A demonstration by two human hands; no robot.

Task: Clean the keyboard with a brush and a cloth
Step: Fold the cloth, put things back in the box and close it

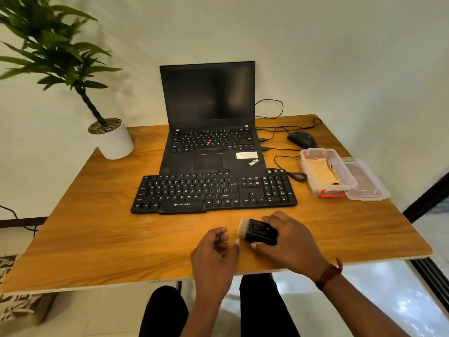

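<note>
- Holding the brush (258, 231) low in the frame centre, the right hand (289, 239) wraps its black body from the side, pale bristles pointing left.
- The left hand (213, 251) hovers beside the bristles, fingers loosely curled, gripping nothing, apparently just short of touching them.
- The keyboard (213, 192) lies just above, mid-frame, on the surface (97, 227).
- The cloth (322, 170) sits in the clear box (326, 172) at right.
- Sweeping should probably go bristles-down along key rows, with light pressure.
</note>
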